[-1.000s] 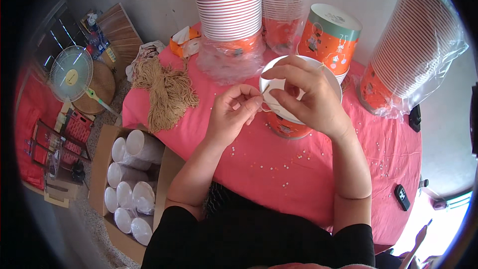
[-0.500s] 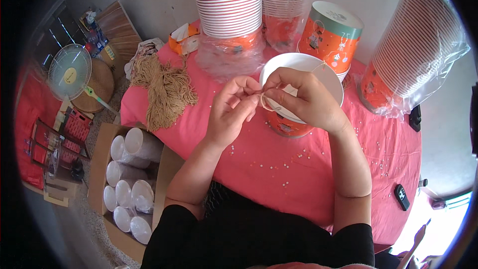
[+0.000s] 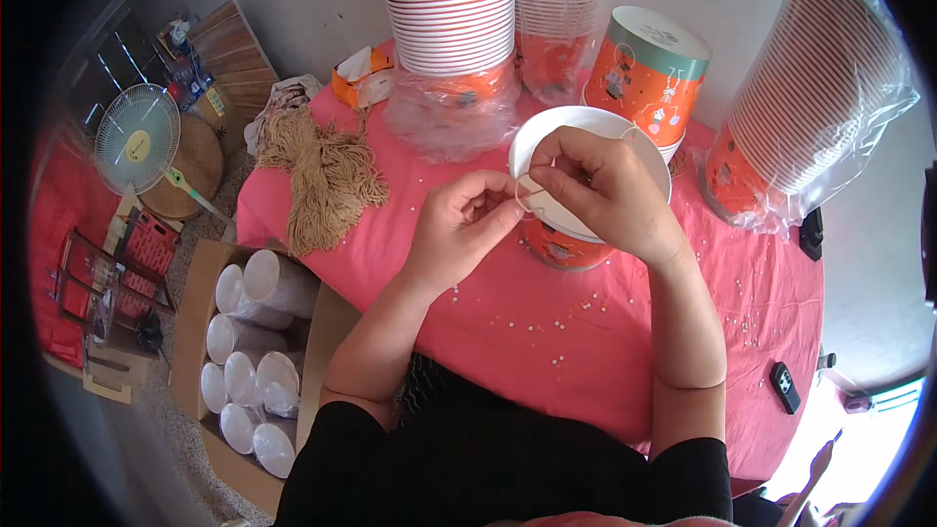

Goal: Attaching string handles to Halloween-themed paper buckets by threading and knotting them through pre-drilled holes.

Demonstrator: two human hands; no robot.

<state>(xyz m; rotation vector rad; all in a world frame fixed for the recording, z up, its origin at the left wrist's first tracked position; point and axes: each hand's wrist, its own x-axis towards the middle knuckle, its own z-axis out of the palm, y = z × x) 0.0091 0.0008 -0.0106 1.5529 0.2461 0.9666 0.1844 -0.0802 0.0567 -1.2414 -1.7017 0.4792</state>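
A thin light cord [image 3: 522,203] is pinched between both my hands and bends into a small loop there. My left hand [image 3: 461,229] grips it between thumb and forefinger from the left. On the right, my right hand [image 3: 607,193] pinches the same cord, its thumb and forefinger close to the left fingertips. Under and behind the right hand stands an orange printed paper bucket [image 3: 563,252] with a white inside, mouth up. A piece of cord shows at its far rim. My right hand hides part of the bucket's mouth.
A bundle of tan cords [image 3: 327,181] lies at the table's left. Tall bucket stacks [image 3: 449,20] in plastic stand behind, another wrapped stack [image 3: 795,88] at right. An upturned orange bucket [image 3: 644,83], a black phone [image 3: 785,387] and a carton of wrapped white cups [image 3: 317,361] are around.
My left hand has moved slightly down, and its fingers have shifted along the cord. The right hand still pinches the cord; its fingers are more curled. The bucket stays where it was.
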